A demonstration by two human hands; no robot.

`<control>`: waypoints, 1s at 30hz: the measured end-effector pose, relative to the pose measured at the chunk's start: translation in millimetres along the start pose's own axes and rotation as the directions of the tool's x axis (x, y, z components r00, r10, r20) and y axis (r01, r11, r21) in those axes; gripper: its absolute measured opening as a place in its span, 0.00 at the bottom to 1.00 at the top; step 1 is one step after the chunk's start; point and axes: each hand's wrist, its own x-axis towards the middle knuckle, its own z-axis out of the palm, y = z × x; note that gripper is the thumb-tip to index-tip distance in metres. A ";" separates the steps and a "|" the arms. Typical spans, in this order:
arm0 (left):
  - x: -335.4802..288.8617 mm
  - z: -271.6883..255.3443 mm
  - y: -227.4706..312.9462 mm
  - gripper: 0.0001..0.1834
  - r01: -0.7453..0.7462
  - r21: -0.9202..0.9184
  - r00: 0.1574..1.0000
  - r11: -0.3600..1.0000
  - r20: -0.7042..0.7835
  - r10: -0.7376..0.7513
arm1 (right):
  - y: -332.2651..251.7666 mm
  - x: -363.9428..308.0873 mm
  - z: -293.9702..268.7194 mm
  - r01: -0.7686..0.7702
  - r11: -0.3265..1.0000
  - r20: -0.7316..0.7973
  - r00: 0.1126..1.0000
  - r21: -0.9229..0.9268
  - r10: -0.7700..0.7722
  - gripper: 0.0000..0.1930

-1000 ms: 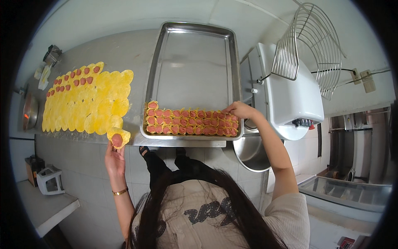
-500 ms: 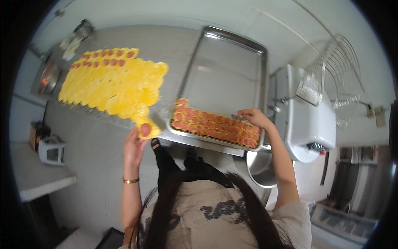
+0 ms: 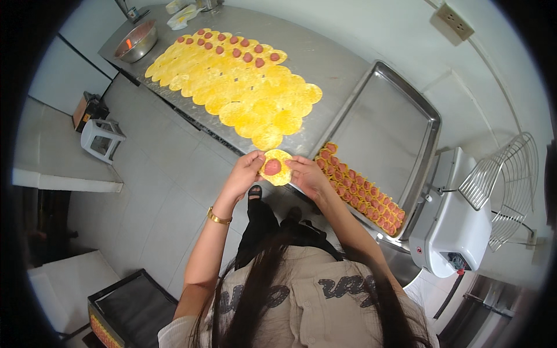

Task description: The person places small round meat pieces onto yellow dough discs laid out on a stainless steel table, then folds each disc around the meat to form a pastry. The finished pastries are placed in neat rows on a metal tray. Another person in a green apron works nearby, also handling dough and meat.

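Steel surface (image 3: 313, 49); tray (image 3: 383, 127) at its right end. Wrapper sheet (image 3: 249, 104) spreads from the left part toward the near edge, overlapped, probably to save room; meat dabs (image 3: 237, 53) dot only its far rows. Filled pieces (image 3: 362, 194) pack tight along the tray's near edge, likely so they prop each other up. Bowl (image 3: 139, 53) by the surface's near-left corner. Left hand (image 3: 241, 174) and right hand (image 3: 310, 178): each grip pinches an opposite rim of the single wrapper (image 3: 283, 174), held at the surface's near edge, presumably keeping it level under its meat blob (image 3: 272, 167).
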 end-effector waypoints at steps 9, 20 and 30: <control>32.8 -25.5 -10.1 0.13 -0.072 0.401 0.990 0.913 -0.084 0.115 | 33.6 25.1 16.5 0.253 0.909 -0.272 0.897 -0.331 -0.348 0.08; 59.9 -46.8 -7.7 0.18 -0.052 -0.021 0.972 0.998 0.229 0.055 | 44.2 24.7 40.2 0.403 0.886 -0.353 0.814 -0.229 -0.461 0.14; 72.0 -58.1 -3.4 0.09 0.082 -0.214 0.966 0.973 0.256 -0.025 | 50.9 41.6 58.4 0.544 0.810 -0.456 0.676 -0.221 -0.579 0.10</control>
